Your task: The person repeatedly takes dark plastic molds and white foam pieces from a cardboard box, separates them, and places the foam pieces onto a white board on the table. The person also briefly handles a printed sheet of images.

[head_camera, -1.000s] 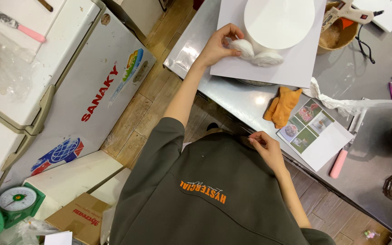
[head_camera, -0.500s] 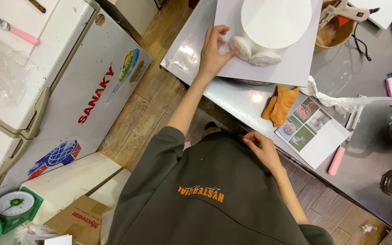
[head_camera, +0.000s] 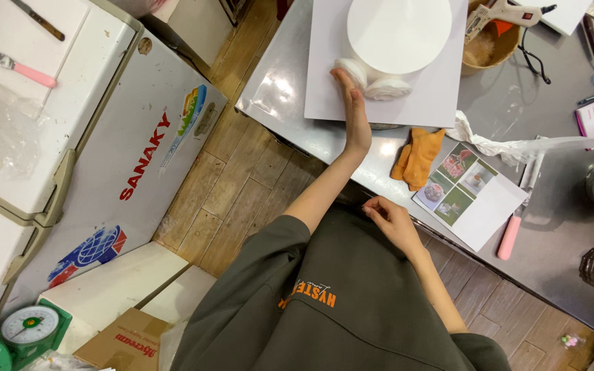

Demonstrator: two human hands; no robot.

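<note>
The left hand (head_camera: 356, 113), grip flat open, pressed white ruffled rosettes (head_camera: 378, 81) against the round white disc (head_camera: 399, 31); harder pressure risked crushing them.

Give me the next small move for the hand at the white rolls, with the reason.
Probably nudge the left roll closer under the round white disc. The left hand lies open and edge-on against it, not gripping, and it sits beside the second roll on the white board.
</note>
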